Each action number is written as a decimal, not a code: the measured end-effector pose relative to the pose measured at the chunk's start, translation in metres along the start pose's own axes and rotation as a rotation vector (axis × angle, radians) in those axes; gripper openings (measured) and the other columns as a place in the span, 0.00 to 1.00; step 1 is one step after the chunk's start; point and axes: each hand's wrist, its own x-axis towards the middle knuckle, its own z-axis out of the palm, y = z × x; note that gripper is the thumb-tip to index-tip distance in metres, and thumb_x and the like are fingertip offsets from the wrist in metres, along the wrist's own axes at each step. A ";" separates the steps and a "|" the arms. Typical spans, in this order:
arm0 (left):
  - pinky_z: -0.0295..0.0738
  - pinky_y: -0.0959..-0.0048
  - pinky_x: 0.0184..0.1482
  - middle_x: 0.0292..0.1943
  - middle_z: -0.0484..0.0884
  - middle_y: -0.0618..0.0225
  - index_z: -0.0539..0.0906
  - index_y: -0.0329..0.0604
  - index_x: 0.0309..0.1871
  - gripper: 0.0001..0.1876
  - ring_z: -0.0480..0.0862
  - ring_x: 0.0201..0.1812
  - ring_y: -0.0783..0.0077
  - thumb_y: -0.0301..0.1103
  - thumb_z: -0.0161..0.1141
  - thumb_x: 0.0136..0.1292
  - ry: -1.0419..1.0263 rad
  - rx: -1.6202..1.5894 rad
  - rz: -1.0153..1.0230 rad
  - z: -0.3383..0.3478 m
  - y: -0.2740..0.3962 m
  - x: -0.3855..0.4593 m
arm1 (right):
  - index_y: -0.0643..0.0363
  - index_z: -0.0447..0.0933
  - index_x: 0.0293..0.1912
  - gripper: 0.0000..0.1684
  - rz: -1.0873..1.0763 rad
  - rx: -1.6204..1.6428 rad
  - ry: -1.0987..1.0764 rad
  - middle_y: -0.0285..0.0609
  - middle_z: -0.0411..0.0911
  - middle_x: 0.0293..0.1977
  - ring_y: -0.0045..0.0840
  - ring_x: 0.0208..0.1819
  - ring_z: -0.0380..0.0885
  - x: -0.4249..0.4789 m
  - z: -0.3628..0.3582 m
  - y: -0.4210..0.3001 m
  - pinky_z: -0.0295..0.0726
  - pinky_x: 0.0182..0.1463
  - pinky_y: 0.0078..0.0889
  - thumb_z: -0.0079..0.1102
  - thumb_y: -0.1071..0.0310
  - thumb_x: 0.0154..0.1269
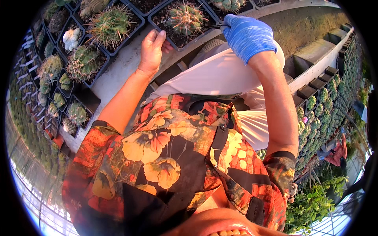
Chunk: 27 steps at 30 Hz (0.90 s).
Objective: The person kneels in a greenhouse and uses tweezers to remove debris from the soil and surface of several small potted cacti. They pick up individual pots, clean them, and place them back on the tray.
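My bare left hand [153,50] is at the near left side of a black square plastic pot [195,40], thumb beside its rim and fingers partly curled. Whether it grips the pot is unclear. In that pot, a round spiny cactus [187,20] with reddish spines grows in dark soil. At the pot's right corner is my right hand [249,37], in a blue knitted glove. Its fingers are closed on a thin dark tool [216,26], possibly tweezers, which points toward the cactus. The glove covers most of the tool.
More potted cacti [112,25] crowd the pale bench [113,75] on the left. My bent knee [206,69] is below the pot. At right, a concrete ledge [313,73] borders rows of small potted plants [322,118]. A person in red [336,152] is farther off.
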 end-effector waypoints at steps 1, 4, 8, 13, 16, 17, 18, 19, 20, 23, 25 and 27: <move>0.72 0.82 0.27 0.27 0.80 0.70 0.76 0.43 0.35 0.11 0.80 0.26 0.79 0.40 0.55 0.72 0.013 0.008 -0.022 0.001 0.001 -0.001 | 0.49 0.81 0.44 0.13 0.006 0.016 0.030 0.47 0.83 0.37 0.46 0.41 0.81 0.003 -0.004 0.004 0.79 0.46 0.46 0.53 0.56 0.66; 0.72 0.82 0.26 0.26 0.80 0.70 0.75 0.44 0.34 0.12 0.80 0.24 0.78 0.41 0.55 0.72 -0.007 -0.019 0.028 0.003 0.001 0.007 | 0.47 0.82 0.41 0.13 0.014 0.104 0.103 0.46 0.83 0.36 0.44 0.40 0.82 0.007 -0.006 0.021 0.80 0.45 0.46 0.53 0.54 0.65; 0.72 0.82 0.27 0.26 0.80 0.70 0.75 0.44 0.33 0.13 0.80 0.25 0.79 0.41 0.55 0.72 0.004 -0.003 0.009 0.002 0.000 0.003 | 0.48 0.82 0.42 0.14 0.112 0.188 0.057 0.46 0.83 0.36 0.47 0.39 0.81 -0.013 -0.015 0.031 0.80 0.45 0.45 0.53 0.53 0.66; 0.72 0.82 0.28 0.27 0.80 0.70 0.75 0.44 0.34 0.12 0.80 0.25 0.79 0.41 0.55 0.72 0.001 -0.014 -0.005 0.006 0.000 0.003 | 0.49 0.81 0.42 0.14 0.196 0.165 0.110 0.48 0.82 0.36 0.47 0.38 0.81 -0.021 -0.015 0.059 0.79 0.44 0.44 0.53 0.52 0.66; 0.72 0.81 0.28 0.27 0.80 0.70 0.75 0.43 0.35 0.12 0.80 0.25 0.79 0.41 0.55 0.72 -0.008 -0.014 -0.004 0.005 -0.001 0.003 | 0.48 0.81 0.43 0.15 0.195 0.175 0.105 0.48 0.83 0.37 0.47 0.39 0.81 -0.019 -0.013 0.062 0.79 0.44 0.44 0.54 0.52 0.66; 0.72 0.81 0.28 0.27 0.80 0.70 0.75 0.43 0.35 0.12 0.80 0.25 0.79 0.41 0.54 0.72 -0.011 -0.013 0.001 0.006 -0.001 0.004 | 0.48 0.81 0.45 0.16 0.196 0.164 0.089 0.48 0.83 0.38 0.47 0.41 0.80 -0.016 -0.012 0.059 0.79 0.45 0.44 0.54 0.51 0.66; 0.72 0.81 0.28 0.27 0.80 0.70 0.75 0.43 0.35 0.12 0.80 0.25 0.79 0.41 0.54 0.72 -0.013 -0.010 0.002 0.006 -0.001 0.004 | 0.47 0.81 0.47 0.16 0.198 0.155 0.069 0.48 0.83 0.39 0.47 0.42 0.80 -0.013 -0.011 0.055 0.78 0.46 0.43 0.55 0.51 0.66; 0.72 0.81 0.28 0.27 0.80 0.70 0.75 0.43 0.35 0.12 0.80 0.25 0.79 0.41 0.54 0.72 -0.012 -0.010 0.002 0.005 -0.001 0.004 | 0.47 0.81 0.47 0.16 0.177 0.140 0.078 0.48 0.82 0.39 0.47 0.42 0.80 -0.009 -0.007 0.053 0.78 0.46 0.44 0.55 0.51 0.66; 0.72 0.81 0.28 0.27 0.80 0.70 0.75 0.43 0.35 0.12 0.80 0.25 0.79 0.41 0.54 0.72 -0.011 -0.010 0.002 0.005 -0.001 0.004 | 0.47 0.80 0.47 0.16 0.157 0.125 0.088 0.48 0.82 0.39 0.47 0.42 0.80 -0.005 -0.003 0.052 0.78 0.46 0.44 0.55 0.51 0.66; 0.72 0.81 0.28 0.27 0.80 0.70 0.76 0.43 0.36 0.12 0.80 0.25 0.79 0.41 0.54 0.72 -0.007 -0.013 -0.005 0.006 -0.002 0.003 | 0.45 0.80 0.47 0.15 0.148 0.095 0.052 0.47 0.83 0.38 0.47 0.41 0.80 -0.001 -0.011 0.037 0.78 0.45 0.45 0.54 0.51 0.66; 0.72 0.81 0.28 0.27 0.80 0.70 0.76 0.43 0.37 0.11 0.80 0.26 0.79 0.41 0.54 0.72 -0.008 -0.015 -0.008 0.006 -0.001 0.003 | 0.45 0.80 0.46 0.15 0.108 0.077 0.041 0.46 0.83 0.38 0.47 0.41 0.80 0.004 -0.005 0.039 0.78 0.45 0.45 0.54 0.51 0.66; 0.72 0.81 0.29 0.27 0.80 0.71 0.76 0.43 0.37 0.11 0.80 0.26 0.79 0.40 0.54 0.72 -0.010 -0.020 -0.008 0.006 -0.001 0.002 | 0.44 0.80 0.47 0.15 0.135 -0.010 0.043 0.46 0.83 0.38 0.46 0.41 0.80 0.005 -0.007 0.040 0.79 0.45 0.44 0.54 0.51 0.66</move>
